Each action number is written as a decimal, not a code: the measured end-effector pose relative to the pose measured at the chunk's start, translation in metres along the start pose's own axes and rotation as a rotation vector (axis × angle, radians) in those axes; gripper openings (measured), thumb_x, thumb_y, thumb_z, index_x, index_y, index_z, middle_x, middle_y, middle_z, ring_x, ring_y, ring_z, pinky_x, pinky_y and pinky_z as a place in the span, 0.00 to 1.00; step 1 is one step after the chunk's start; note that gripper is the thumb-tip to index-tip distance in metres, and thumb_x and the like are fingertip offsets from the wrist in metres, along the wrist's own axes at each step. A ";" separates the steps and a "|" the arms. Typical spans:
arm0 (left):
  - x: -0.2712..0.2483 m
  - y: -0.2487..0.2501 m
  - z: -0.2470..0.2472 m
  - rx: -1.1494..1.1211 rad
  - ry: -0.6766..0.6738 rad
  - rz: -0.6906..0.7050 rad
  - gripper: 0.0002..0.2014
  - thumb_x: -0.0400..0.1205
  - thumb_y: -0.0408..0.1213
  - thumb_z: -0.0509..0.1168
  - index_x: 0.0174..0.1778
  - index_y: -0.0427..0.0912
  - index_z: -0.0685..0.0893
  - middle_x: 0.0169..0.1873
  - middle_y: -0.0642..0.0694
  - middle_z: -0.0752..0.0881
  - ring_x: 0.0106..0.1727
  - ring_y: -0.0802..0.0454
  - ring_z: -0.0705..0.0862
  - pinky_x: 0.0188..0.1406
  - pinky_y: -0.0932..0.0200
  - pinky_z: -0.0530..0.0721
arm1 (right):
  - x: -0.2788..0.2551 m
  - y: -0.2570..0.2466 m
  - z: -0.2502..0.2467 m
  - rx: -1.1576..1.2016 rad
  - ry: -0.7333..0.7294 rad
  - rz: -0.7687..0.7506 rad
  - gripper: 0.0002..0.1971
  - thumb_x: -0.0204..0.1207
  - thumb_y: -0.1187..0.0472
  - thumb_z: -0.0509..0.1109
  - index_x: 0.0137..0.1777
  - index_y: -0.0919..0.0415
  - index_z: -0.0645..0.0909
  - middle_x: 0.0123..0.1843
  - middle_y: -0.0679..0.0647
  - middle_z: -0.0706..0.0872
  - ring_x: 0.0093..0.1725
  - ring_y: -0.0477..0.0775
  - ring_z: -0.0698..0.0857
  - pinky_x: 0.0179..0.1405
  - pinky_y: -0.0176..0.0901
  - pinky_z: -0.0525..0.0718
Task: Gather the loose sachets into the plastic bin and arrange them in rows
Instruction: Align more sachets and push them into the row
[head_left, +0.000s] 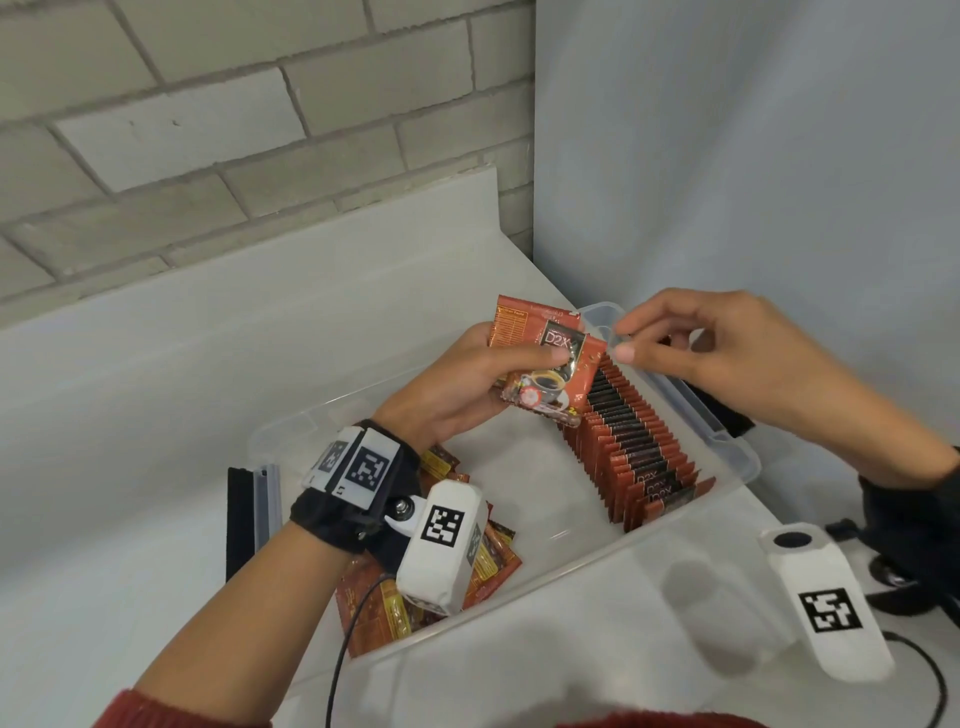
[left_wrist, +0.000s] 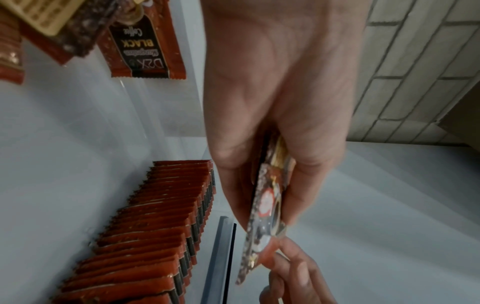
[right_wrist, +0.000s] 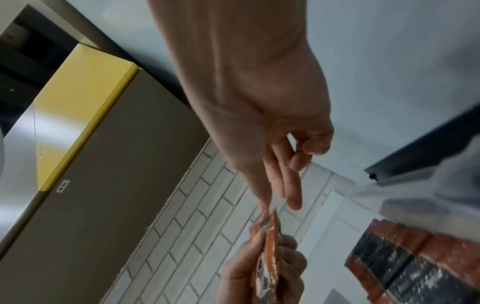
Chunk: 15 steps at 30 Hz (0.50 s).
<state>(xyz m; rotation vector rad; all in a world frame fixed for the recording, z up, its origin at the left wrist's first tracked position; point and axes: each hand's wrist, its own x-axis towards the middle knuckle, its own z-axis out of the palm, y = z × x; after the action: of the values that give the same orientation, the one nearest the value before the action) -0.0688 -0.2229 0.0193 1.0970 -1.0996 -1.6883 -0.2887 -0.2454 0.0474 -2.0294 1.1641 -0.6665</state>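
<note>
A person's left hand grips a small fan of red coffee sachets above a clear plastic bin on a white counter, thumb pressed across the printed front of the top packet. The right hand reaches in from the other side, its thumb and forefinger close together at the upper corner of the held sachets; in the left wrist view those fingertips touch the packets' far edge, while in the right wrist view they appear just short of it, so whether the pinch has closed on a sachet cannot be told.

Inside the bin, along its right-hand wall, a long row of sachets stands on edge, packed tightly face to face and leaning slightly. At the bin's near left corner lies a loose heap of sachets, flat and overlapping, partly hidden by the white camera housing strapped to the left wrist. The middle of the bin floor shows bare plastic between the row and the heap.

A dark strip with a pale rail lies on the counter just beside the bin's left end. A second white housing with a black-and-white marker hangs below the right wrist, cables trailing nearby. A pale brick wall rises behind the counter.
</note>
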 end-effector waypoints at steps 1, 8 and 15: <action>-0.001 0.000 0.001 0.009 -0.010 0.005 0.16 0.73 0.29 0.69 0.57 0.37 0.84 0.47 0.43 0.90 0.47 0.48 0.89 0.54 0.53 0.86 | 0.001 -0.001 0.004 0.033 -0.004 0.012 0.09 0.69 0.46 0.75 0.47 0.45 0.87 0.40 0.42 0.91 0.46 0.54 0.85 0.39 0.29 0.76; -0.002 0.000 0.001 0.041 -0.062 0.002 0.14 0.70 0.35 0.69 0.51 0.40 0.85 0.42 0.47 0.91 0.44 0.52 0.90 0.47 0.58 0.88 | 0.001 -0.004 0.016 0.119 -0.083 0.022 0.05 0.74 0.57 0.75 0.48 0.48 0.88 0.40 0.47 0.92 0.50 0.63 0.86 0.59 0.58 0.81; 0.000 0.005 0.000 -0.088 0.028 -0.016 0.22 0.75 0.46 0.65 0.61 0.35 0.82 0.39 0.43 0.88 0.39 0.52 0.87 0.47 0.59 0.87 | -0.022 0.002 -0.010 0.066 -0.235 -0.030 0.05 0.65 0.49 0.74 0.42 0.40 0.89 0.36 0.44 0.91 0.35 0.56 0.82 0.37 0.44 0.79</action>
<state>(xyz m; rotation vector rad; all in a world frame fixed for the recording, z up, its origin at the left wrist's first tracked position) -0.0675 -0.2240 0.0243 1.0730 -0.9921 -1.7131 -0.3075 -0.2295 0.0505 -2.0107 0.9641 -0.4601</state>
